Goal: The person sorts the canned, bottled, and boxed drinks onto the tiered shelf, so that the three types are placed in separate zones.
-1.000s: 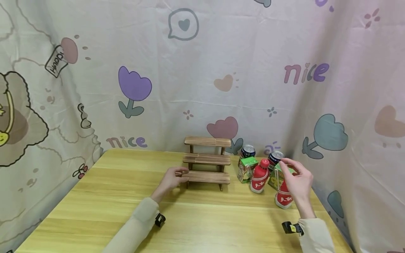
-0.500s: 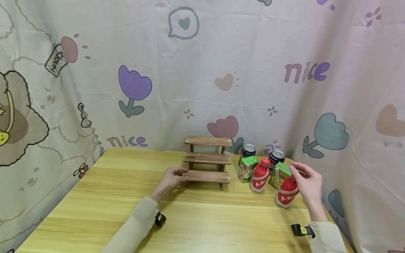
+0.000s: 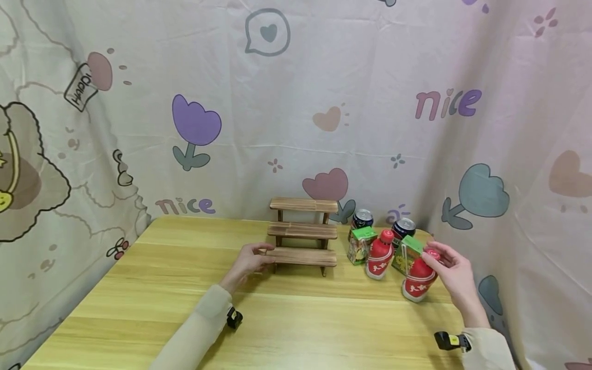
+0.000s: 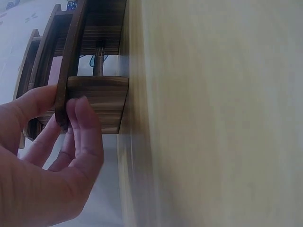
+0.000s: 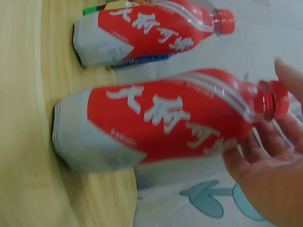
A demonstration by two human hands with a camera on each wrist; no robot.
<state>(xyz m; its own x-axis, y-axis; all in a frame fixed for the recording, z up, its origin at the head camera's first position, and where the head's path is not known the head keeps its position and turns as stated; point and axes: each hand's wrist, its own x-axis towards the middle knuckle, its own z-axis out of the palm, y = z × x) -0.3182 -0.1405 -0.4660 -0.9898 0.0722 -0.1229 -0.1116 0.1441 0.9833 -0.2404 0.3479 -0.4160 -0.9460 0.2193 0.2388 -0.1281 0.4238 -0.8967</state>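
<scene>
In the head view my left hand [image 3: 250, 261] is at the left end of the lowest step of a wooden three-tier display stand [image 3: 302, 230]. The left wrist view shows its thumb and fingers [image 4: 87, 125] pinching the board's end from both sides. My right hand [image 3: 455, 275] is at the neck of the nearer red cola bottle [image 3: 418, 280], which stands upright on the table. In the right wrist view the fingers lie behind the bottle's neck, and the extended thumb [image 5: 289, 75] is beside the red cap, slightly apart from it.
Left of that bottle stands a second red cola bottle [image 3: 380, 257]. Two green drink cartons, one at the left [image 3: 361, 246] and one behind the near bottle [image 3: 403, 257], stand beside them. Two dark cans [image 3: 362, 220] are at the back of the wooden table [image 3: 296, 324], near a patterned curtain.
My right hand has moved off to the right of the nearer bottle, then lowered and come in around its neck. The left hand, the stand and the bottles look unmoved.
</scene>
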